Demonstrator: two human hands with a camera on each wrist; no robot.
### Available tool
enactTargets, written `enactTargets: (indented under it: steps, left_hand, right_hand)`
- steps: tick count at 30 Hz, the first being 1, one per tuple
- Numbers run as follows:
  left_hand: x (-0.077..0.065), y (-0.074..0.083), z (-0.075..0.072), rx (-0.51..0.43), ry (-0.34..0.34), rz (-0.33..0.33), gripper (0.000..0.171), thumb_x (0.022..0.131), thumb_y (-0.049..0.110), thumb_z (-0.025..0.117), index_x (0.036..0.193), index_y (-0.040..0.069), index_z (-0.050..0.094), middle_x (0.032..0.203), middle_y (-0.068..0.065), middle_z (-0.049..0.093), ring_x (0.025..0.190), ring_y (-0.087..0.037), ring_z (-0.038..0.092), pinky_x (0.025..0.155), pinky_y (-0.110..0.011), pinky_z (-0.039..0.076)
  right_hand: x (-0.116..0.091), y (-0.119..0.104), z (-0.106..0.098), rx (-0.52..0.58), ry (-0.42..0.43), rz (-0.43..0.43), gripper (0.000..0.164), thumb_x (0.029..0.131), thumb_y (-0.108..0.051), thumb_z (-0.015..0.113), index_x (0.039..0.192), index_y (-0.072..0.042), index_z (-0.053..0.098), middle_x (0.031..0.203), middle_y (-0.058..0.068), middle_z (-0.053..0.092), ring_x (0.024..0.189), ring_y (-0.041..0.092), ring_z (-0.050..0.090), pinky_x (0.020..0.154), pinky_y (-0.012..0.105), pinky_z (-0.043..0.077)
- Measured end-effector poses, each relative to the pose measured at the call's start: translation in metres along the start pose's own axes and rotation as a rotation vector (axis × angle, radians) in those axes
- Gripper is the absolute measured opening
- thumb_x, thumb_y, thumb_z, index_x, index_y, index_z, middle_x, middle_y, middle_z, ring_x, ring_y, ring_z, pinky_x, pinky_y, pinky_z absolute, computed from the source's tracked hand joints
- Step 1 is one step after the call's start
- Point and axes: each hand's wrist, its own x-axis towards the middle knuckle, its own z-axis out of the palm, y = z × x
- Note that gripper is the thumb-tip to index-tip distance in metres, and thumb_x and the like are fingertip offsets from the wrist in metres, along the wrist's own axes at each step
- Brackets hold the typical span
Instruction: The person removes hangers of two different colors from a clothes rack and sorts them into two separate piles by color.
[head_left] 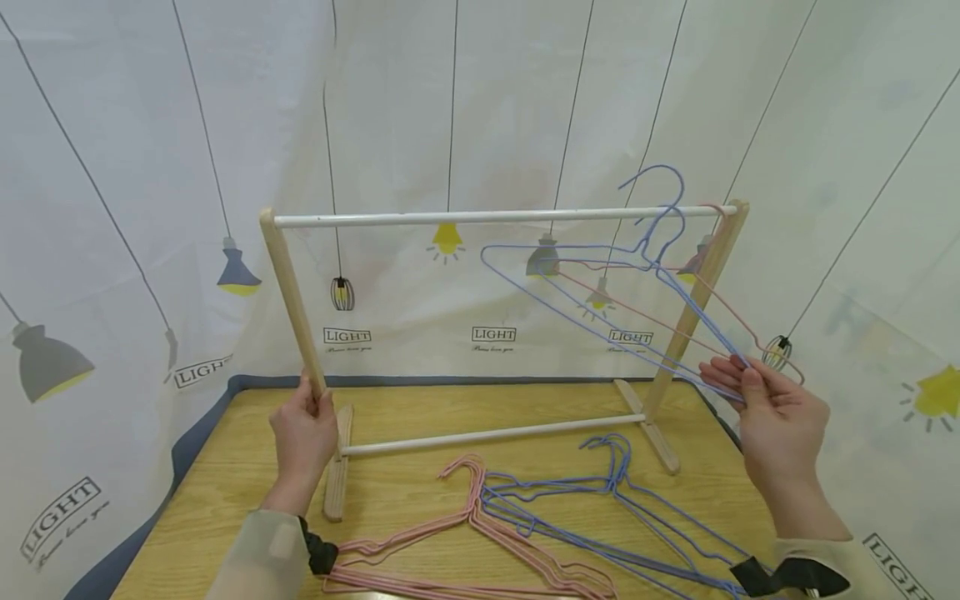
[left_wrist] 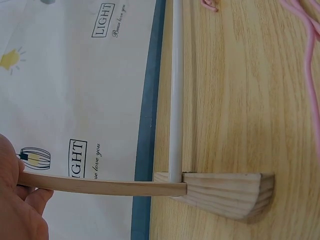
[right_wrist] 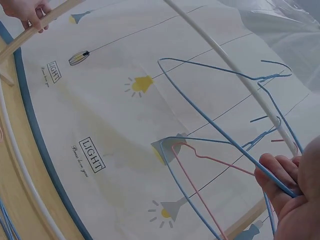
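In the head view my left hand [head_left: 303, 433] grips the left upright [head_left: 292, 292] of a small wooden rack. My right hand [head_left: 783, 417] pinches the lower right corner of a blue wire hanger [head_left: 656, 166]. This hanger's hook rises above the rack's white top rail [head_left: 450, 217]; whether it touches the rail I cannot tell. Just behind it, a second blue hanger [right_wrist: 186, 197] hangs from the rail. A pink hanger [head_left: 731, 312] hangs at the rail's right end, partly behind the right hand.
Several pink hangers [head_left: 474, 492] lie on the wooden table in front of the rack, with several blue hangers [head_left: 617, 475] overlapping beside them. A white lower bar [head_left: 487, 435] joins the rack's feet. Behind stands a cloth printed with lamps.
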Motion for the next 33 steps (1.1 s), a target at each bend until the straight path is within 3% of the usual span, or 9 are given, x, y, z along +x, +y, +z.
enactTargets:
  steps: [6,14,18,22,27,30,33]
  left_hand:
    - [0.0,0.001,0.0,0.008,0.0,0.008,0.031,0.098,-0.006,0.069,0.129,-0.008,0.07,0.103,-0.031,0.074,0.081,-0.037,0.074,0.059,-0.001,0.038]
    - [-0.002,-0.001,0.0,0.012,0.01,0.014,0.033,0.097,-0.008,0.069,0.13,-0.008,0.069,0.098,-0.03,0.075,0.077,-0.036,0.073,0.057,-0.002,0.038]
    - [-0.002,-0.002,0.0,0.014,0.008,0.019,0.03,0.097,-0.008,0.069,0.127,-0.008,0.07,0.097,-0.03,0.075,0.077,-0.036,0.073,0.057,-0.002,0.038]
    - [-0.001,-0.003,0.0,0.018,0.005,0.02,0.026,0.098,-0.007,0.069,0.123,-0.008,0.071,0.096,-0.029,0.075,0.076,-0.036,0.073,0.057,-0.002,0.038]
    - [-0.001,-0.003,0.001,0.02,0.0,0.016,0.027,0.098,-0.007,0.068,0.125,-0.008,0.07,0.101,-0.03,0.075,0.078,-0.037,0.074,0.058,-0.002,0.038]
    - [-0.001,-0.003,0.001,0.017,0.001,0.015,0.03,0.098,-0.007,0.068,0.129,-0.008,0.069,0.103,-0.031,0.075,0.079,-0.038,0.074,0.058,-0.001,0.038]
    - [-0.001,-0.003,0.001,0.016,0.003,0.016,0.033,0.098,-0.008,0.068,0.131,-0.009,0.068,0.101,-0.031,0.075,0.078,-0.038,0.074,0.058,-0.001,0.038]
  right_hand:
    - [-0.019,-0.006,-0.013,-0.03,-0.074,0.106,0.036,0.108,-0.01,0.058,0.135,0.013,0.062,0.106,0.013,0.08,0.091,0.019,0.078,0.085,0.025,0.057]
    - [-0.053,0.014,-0.041,0.092,-0.23,0.238,0.025,0.109,-0.007,0.056,0.128,-0.002,0.071,0.109,0.016,0.078,0.096,0.024,0.078,0.087,0.032,0.057]
    - [-0.067,0.028,-0.054,0.032,-0.28,0.278,0.023,0.111,-0.008,0.053,0.121,-0.009,0.074,0.11,0.015,0.079,0.097,0.023,0.077,0.086,0.032,0.058]
    - [-0.079,0.042,-0.063,-0.045,-0.295,0.348,0.022,0.112,-0.012,0.053,0.118,-0.01,0.073,0.109,0.012,0.079,0.098,0.021,0.077,0.085,0.032,0.059]
    - [-0.094,0.057,-0.074,-0.132,-0.252,0.517,0.028,0.112,-0.013,0.052,0.126,0.007,0.067,0.106,0.012,0.079,0.096,0.022,0.078,0.085,0.033,0.06]
    - [-0.1,0.063,-0.08,-0.189,-0.223,0.626,0.036,0.114,-0.008,0.047,0.135,0.02,0.054,0.106,0.013,0.079,0.096,0.021,0.078,0.085,0.032,0.06]
    - [-0.104,0.067,-0.086,-0.257,-0.226,0.696,0.038,0.114,-0.003,0.04,0.141,0.024,0.046,0.109,0.014,0.078,0.097,0.02,0.077,0.086,0.033,0.06]
